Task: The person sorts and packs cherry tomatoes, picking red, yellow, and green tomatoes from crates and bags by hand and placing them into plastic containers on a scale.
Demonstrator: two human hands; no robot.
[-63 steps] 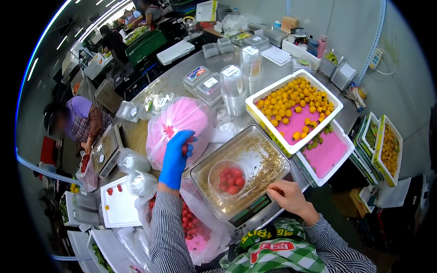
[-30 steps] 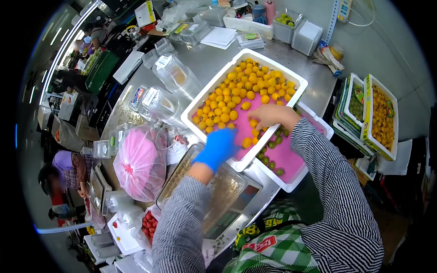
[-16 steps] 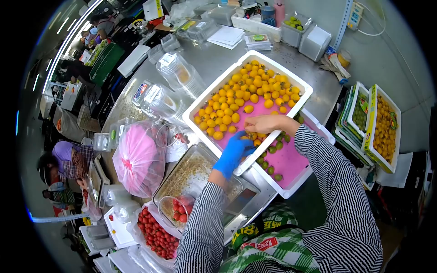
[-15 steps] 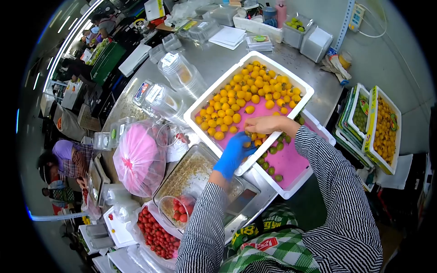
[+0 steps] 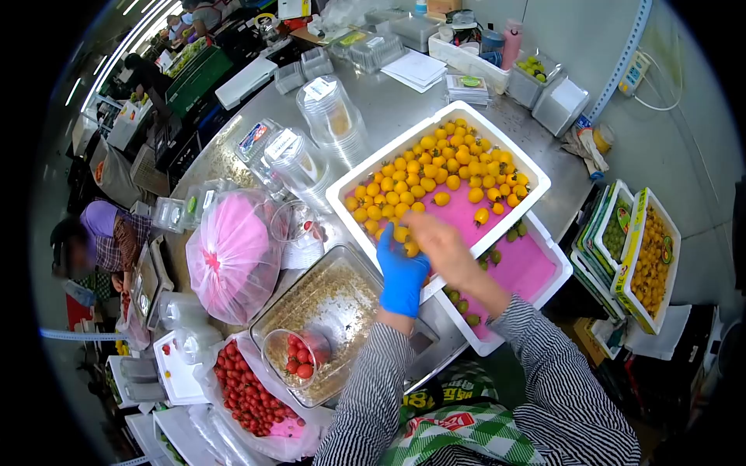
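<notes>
A white foam box [image 5: 536,172] with a pink liner holds many yellow cherry tomatoes [image 5: 444,165], mostly toward its far and left sides. My left hand [image 5: 402,273], in a blue glove, is at the box's near-left part, fingers curled around a few yellow cherry tomatoes [image 5: 409,247]. My bare right hand [image 5: 444,247] is just right of the glove, its fingers close to those tomatoes. Motion blurs it, so its grip is unclear. Under the box, a second white foam box [image 5: 561,264] shows pink lining and several green tomatoes [image 5: 462,306].
Left stand a metal tray [image 5: 268,307] with a clear cup [image 5: 281,359] of red tomatoes, a bag of red tomatoes [image 5: 247,392], and a tied pink bag [image 5: 233,256]. Stacked clear cups [image 5: 336,116] are behind. More fruit boxes [image 5: 649,256] are right. A co-worker [image 5: 109,241] is far left.
My right hand has moved left, away from the box's near rim, up against the gloved hand. Fewer tomatoes lie near the hands. The view has shifted slightly.
</notes>
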